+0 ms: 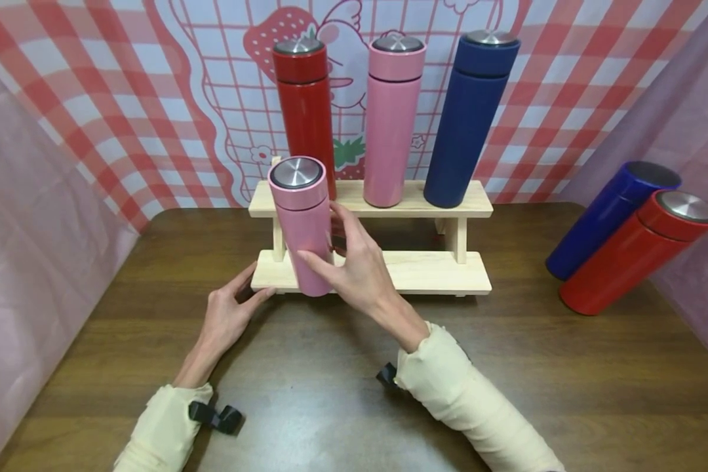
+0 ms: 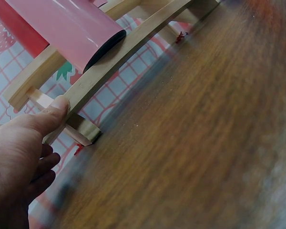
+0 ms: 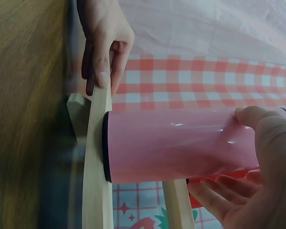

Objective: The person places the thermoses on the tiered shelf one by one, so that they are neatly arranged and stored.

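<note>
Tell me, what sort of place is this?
Probably a staged tabletop display corner, not a home: a dark wooden table, a red-checked strawberry backdrop cloth, and a pale two-tier wooden rack holding coloured cylindrical steel-lidded flasks.

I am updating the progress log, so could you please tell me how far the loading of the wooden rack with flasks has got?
Done: the top shelf of the two-tier wooden rack holds a red flask, a pink flask and a navy flask. In hand: the right hand grips a second pink flask on the lower shelf, while the left hand touches the rack's corner. Left: a blue flask and a red one lean at the table's right.
</note>
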Available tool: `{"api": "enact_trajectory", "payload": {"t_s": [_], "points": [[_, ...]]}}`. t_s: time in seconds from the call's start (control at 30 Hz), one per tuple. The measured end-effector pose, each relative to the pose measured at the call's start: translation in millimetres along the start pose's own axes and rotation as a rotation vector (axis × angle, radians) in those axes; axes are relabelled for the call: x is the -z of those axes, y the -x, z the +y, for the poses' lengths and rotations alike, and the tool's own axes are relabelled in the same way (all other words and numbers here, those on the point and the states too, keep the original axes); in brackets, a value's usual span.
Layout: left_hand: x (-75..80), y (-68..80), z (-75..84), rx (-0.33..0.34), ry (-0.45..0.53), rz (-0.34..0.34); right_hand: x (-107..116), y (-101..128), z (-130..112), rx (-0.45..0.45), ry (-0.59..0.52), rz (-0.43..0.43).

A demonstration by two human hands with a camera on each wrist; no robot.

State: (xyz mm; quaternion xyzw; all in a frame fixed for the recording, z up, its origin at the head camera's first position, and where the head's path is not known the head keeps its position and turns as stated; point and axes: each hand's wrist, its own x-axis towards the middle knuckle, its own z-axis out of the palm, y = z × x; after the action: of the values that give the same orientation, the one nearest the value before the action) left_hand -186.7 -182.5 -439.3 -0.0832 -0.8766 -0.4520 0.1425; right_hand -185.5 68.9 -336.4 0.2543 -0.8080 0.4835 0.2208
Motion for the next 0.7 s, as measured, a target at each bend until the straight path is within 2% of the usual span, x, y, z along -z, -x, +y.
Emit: {"api": "enact_trajectory", "payload": {"t_s": [0.13,0.4,0.7], "points": [[0.1,0.3,-0.8,0.001,0.001,-0.003,4.3,4.0,3.9,-0.004,0.011,-0.007],[0.3,0.4,-0.7,-0.014,0.009,-0.006,20.9,17.1,12.3,-0.118,-0.030,-0.023],[0.8,1.9,0.0,-0.008,0.007,-0.005,42.2,30.8,24.4,-0.143,-0.014,-0.006]]}}
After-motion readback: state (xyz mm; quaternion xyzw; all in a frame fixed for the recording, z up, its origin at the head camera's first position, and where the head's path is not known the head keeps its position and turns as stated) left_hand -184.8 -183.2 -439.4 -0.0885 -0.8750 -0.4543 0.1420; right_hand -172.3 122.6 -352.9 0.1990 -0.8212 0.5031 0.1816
